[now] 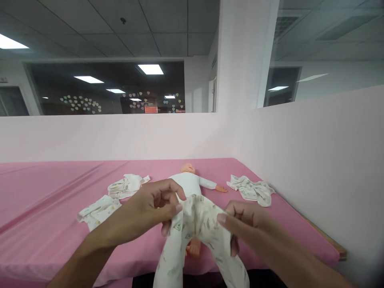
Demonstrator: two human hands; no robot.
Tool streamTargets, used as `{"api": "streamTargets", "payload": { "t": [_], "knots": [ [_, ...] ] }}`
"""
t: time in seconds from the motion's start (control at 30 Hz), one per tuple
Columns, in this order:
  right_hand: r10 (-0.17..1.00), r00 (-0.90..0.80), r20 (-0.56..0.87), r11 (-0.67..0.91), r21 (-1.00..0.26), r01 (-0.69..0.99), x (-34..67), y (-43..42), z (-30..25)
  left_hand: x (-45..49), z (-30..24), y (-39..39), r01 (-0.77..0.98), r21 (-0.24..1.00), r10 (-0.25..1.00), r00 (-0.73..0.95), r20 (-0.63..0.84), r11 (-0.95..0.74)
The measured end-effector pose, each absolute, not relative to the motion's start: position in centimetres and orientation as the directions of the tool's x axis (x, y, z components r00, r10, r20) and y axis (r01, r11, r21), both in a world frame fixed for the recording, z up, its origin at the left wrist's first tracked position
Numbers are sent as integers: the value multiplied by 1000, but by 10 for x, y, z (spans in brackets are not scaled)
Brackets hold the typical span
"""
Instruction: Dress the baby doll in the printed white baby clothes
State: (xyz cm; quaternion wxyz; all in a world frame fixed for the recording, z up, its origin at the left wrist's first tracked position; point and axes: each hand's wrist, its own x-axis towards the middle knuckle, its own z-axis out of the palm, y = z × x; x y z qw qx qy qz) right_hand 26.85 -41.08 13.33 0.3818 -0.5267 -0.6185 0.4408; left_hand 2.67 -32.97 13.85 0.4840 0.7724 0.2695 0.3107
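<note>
printed trousers (198,228) hang lengthwise, legs toward viewer.

The little pants (198,224) are soft white cloth with small prints. The doll (189,183) has smooth plastic skin and a white cloth top. Smooth, matt pink cloth covers the bench (51,184). Its edge (328,240) looks like wood.

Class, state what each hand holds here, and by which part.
Both the left hand and right hand grip the printed baby trousers at the waistband, over the doll.
</note>
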Motion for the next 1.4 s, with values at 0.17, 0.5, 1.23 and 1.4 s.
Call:
{"api": "streamTargets", "payload": {
  "t": [0.17, 0.5, 1.23, 1.4],
  "knots": [
    [977, -212, 34, 97, -951, 293, 251, -425, 117, 44, 132, -352, 206, 865, 658, 733, 174, -458],
    [956, -264, 127, 190, -955, 229, 242, -415, 94, 67, 133, -373, 303, 693, 621, 738, 263, -654],
    [944, -7, 331, 326, -933, -149, 277, -402, 149, 78, -30, -319, -302, 952, 713, 657, 243, -47],
    [936, 94, 340, 352, -917, -186, 289, -392, 152, 91, -12, -337, -306, 947, 638, 749, 178, 95]
  ]
}}
